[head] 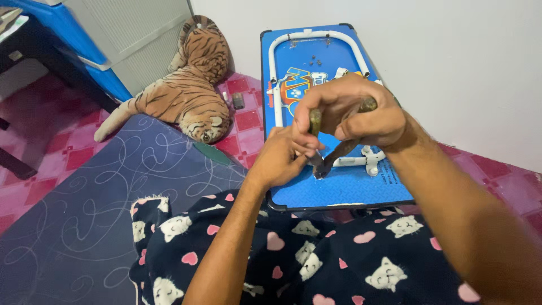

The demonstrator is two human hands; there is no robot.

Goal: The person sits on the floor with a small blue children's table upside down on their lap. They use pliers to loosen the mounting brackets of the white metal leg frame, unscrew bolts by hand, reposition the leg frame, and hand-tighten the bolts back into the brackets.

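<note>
My right hand (355, 110) grips the two handles of a pair of pliers (333, 155), jaws pointing down at a small part on the underside of an upturned blue folding table (339, 189). My left hand (282, 155) pinches at the plier jaws, fingers closed on something small that I cannot make out. A white tubular leg frame (275, 68) runs around the table's underside, with a bracket (370, 161) close to the jaws.
A plush tiger (186, 90) lies on the pink tiled floor to the left. A dark blue mat (113, 192) and a cat-and-heart patterned blanket (316, 260) cover my lap area. A white wall (451, 56) stands right; blue furniture (73, 45) at far left.
</note>
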